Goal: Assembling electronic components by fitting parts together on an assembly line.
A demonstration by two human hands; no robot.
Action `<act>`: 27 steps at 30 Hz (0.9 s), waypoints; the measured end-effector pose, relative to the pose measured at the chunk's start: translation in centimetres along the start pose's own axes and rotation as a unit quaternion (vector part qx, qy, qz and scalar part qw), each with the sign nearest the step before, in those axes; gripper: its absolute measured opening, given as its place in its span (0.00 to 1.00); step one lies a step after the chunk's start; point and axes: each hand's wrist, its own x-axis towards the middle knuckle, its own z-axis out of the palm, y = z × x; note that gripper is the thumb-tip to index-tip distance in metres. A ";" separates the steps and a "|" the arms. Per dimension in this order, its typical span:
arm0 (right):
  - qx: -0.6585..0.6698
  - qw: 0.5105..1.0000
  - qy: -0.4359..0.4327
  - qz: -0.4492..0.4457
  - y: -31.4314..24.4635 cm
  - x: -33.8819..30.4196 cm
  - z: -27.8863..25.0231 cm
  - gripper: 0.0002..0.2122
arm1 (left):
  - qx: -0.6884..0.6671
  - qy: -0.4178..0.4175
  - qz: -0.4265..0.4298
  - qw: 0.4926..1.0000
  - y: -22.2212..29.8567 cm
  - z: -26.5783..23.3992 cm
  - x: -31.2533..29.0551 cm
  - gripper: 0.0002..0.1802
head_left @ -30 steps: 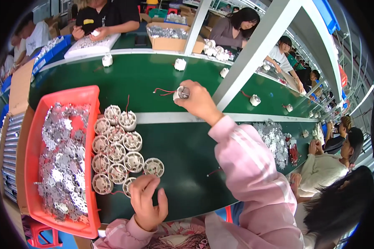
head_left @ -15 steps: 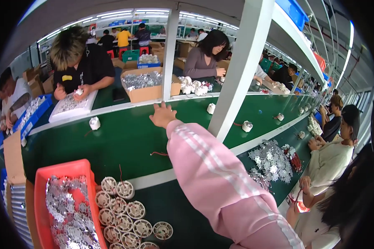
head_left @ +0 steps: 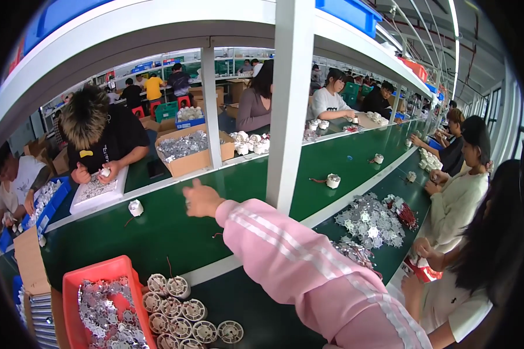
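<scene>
My right hand (head_left: 202, 199), in a pink sleeve with white stripes (head_left: 308, 264), reaches across the green conveyor belt (head_left: 244, 186). It looks open, fingers loosely stretched out, somewhat blurred, and nothing shows in it. To its left a white round part (head_left: 135, 207) with a red wire sits on the belt. Below the hand a short red wire (head_left: 216, 235) pokes out beside the sleeve; what it belongs to is hidden. My left hand is out of view. Several round white housings (head_left: 194, 310) stand in rows on the near table, beside a red bin (head_left: 135, 285) of shiny metal plates.
A white post (head_left: 282, 116) rises beyond my forearm. Metal plates (head_left: 370, 221) lie heaped on the right. Across the belt are a carton of metal pieces (head_left: 186, 166) and a person in black (head_left: 108, 136). Other people sit along both sides.
My view has shifted. My right hand has swung leftward over the belt, its fingers now less spread. The white parts on the belt have shifted in the picture.
</scene>
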 end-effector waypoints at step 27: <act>0.299 0.929 -0.116 -0.184 -10.6 -39.1 -11.4 0.31 | -0.376 -0.397 -0.402 0.735 6.4 -3.9 3.5 0.06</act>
